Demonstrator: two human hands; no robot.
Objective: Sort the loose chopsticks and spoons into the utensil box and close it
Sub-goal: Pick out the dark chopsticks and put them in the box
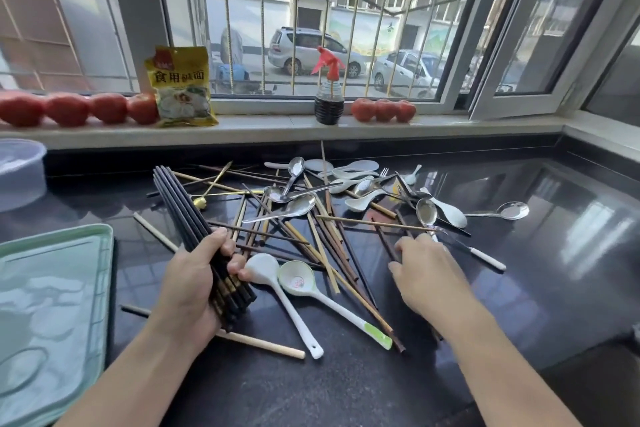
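Chopsticks, black, bundled (194, 229): left hand (194, 282) is gripping them in a fist, ends fanning up toward the sill, likely gathering matched ones before boxing. Right hand (420, 270) is reaching into the pile (311, 218) on the counter (519, 288), fingertips pinching a dark stick (382, 239) at its near end; the grip is partly hidden. Spoons (301, 208), steel and ceramic, are lying tangled among wooden sticks, unsorted. Green box (52, 288) is sitting at left, beside the gripping hand; lid state unclear.

Seven tomatoes (110, 107), one spray bottle (329, 99), one packet (181, 87), two hands (188, 282).
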